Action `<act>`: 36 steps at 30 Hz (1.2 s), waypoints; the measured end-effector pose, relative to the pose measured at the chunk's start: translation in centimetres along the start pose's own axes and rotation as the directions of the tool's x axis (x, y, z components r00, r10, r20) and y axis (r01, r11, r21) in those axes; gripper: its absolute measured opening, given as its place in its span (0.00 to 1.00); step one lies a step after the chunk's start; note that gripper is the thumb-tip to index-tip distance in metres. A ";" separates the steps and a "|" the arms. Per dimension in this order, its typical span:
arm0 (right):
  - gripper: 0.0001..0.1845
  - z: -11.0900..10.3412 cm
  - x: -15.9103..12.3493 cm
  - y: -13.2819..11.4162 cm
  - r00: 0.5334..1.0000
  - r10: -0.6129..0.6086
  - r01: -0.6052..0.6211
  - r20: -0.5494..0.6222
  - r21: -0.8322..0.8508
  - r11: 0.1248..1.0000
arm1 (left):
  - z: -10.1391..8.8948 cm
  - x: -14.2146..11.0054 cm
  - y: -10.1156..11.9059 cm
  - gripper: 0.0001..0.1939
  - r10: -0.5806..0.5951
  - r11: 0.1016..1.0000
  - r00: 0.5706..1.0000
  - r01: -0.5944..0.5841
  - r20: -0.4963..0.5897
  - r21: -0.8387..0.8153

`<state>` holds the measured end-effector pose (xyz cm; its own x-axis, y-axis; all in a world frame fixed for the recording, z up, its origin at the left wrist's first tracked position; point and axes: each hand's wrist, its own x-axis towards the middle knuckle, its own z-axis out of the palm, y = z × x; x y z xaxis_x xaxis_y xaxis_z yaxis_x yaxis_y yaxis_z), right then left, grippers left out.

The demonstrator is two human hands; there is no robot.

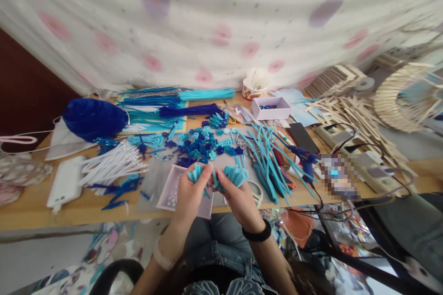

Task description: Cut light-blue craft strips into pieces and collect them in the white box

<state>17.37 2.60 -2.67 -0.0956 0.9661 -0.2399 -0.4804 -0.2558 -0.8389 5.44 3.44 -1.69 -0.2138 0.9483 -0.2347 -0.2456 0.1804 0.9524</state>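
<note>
**Holding light-blue pieces [235, 175] above the front edge of a table [86, 212]**

The left hand [188, 189] is closed around a small cluster of the pieces, their looped ends showing above the fingers. The right hand [238, 196] grips a fuller bunch, with its thumb laid across it. The 2 hands are close together, fingertips nearly meeting; whether they touch cannot be told. A dark band [258, 233] circles the right wrist, a pale band [162, 256] the left.

Below the left hand stands a pale box [206, 210] containing white beads [171, 200]. Just behind the hands lies a heap of blue flowers [204, 140] in several shades. To the left are white stems [114, 166] with beaded tips, a white device [65, 179] and a dark-blue bundle [95, 119]. To the right, loose light-blue stems [273, 161] lie across tools, near a blue glue gun [306, 161] and a dark phone [303, 137].

Toward the rear: a 2nd box [272, 114] holding small blue items, a paper tub [254, 91] and, at far right, wooden sticks [363, 122]. A flowered curtain [207, 23] hangs behind the table.
</note>
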 end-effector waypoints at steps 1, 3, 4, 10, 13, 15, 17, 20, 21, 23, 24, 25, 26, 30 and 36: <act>0.18 0.0 -0.1 0.0 1.000 0.011 -0.011 0.005 -0.007 1.000 | -0.1 0.1 0.0 0.19 0.011 1.000 0.999 -0.012 -0.031 -0.009; 0.19 0.0 -0.1 0.0 1.000 0.026 -0.026 0.015 -0.034 0.999 | -0.4 0.3 0.4 0.20 0.026 0.999 0.997 -0.027 -0.066 -0.019; 0.20 0.0 -0.1 0.0 0.999 0.032 -0.030 0.024 -0.048 0.998 | -0.5 0.4 0.6 0.21 0.028 0.999 0.998 -0.029 -0.052 -0.021; 0.15 -0.7 0.0 0.1 0.998 -0.011 0.016 0.069 -0.075 0.997 | -0.6 0.4 1.1 0.17 -0.005 1.000 0.999 0.005 0.052 0.003; 0.12 -0.6 0.2 0.2 0.995 -0.043 0.051 0.090 -0.087 0.995 | -0.1 0.4 0.1 0.18 -0.018 0.999 0.998 0.016 0.067 0.032; 0.13 -0.3 0.5 0.6 0.998 -0.032 0.035 0.048 -0.055 0.998 | 0.5 0.5 -0.7 0.18 -0.002 0.999 1.000 0.001 0.020 0.045; 0.15 0.1 1.0 1.2 0.999 -0.037 0.036 -0.019 -0.018 0.999 | 1.2 0.9 -1.4 0.17 0.024 0.998 0.998 -0.021 -0.052 0.057; 0.19 0.5 2.0 1.8 0.998 -0.053 0.052 -0.041 -0.022 0.998 | 1.6 1.7 -1.6 0.19 0.013 0.998 0.997 -0.007 -0.079 0.064; 0.19 0.5 2.3 1.9 0.998 -0.052 0.052 -0.025 -0.033 0.998 | 1.5 1.9 -1.4 0.20 -0.012 0.998 0.998 0.016 -0.063 0.062; 0.19 0.3 2.8 1.7 0.999 -0.050 0.051 0.011 -0.056 0.997 | 1.0 2.3 -1.0 0.21 -0.067 0.996 0.998 0.068 -0.021 0.052; 0.19 0.2 2.9 1.5 0.998 -0.049 0.051 0.026 -0.071 0.996 | 0.8 2.5 -0.7 0.22 -0.090 0.995 0.996 0.090 -0.002 0.047; 0.19 0.2 3.0 1.3 0.998 -0.047 0.050 0.038 -0.086 0.995 | 0.6 2.6 -0.5 0.22 -0.106 0.994 0.994 0.105 0.013 0.039; 0.19 0.2 3.0 1.2 0.998 -0.044 0.049 0.045 -0.102 0.994 | 0.4 2.7 -0.3 0.21 -0.116 0.993 0.993 0.115 0.025 0.031; 0.15 0.3 3.1 0.7 0.998 -0.053 0.055 0.017 -0.142 0.988 | 0.1 3.0 -0.1 0.21 -0.119 0.993 0.992 0.120 0.031 -0.020; 0.17 -0.3 3.2 0.3 0.996 -0.055 0.042 -0.071 -0.166 0.985 | -0.4 3.3 0.3 0.24 -0.030 0.995 0.999 0.031 0.017 -0.100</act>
<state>17.19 5.60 -3.83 -0.0070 0.9737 -0.2278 -0.3326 -0.2171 -0.9177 4.30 6.49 -2.27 -0.1904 0.9467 -0.2597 -0.3451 0.1831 0.9205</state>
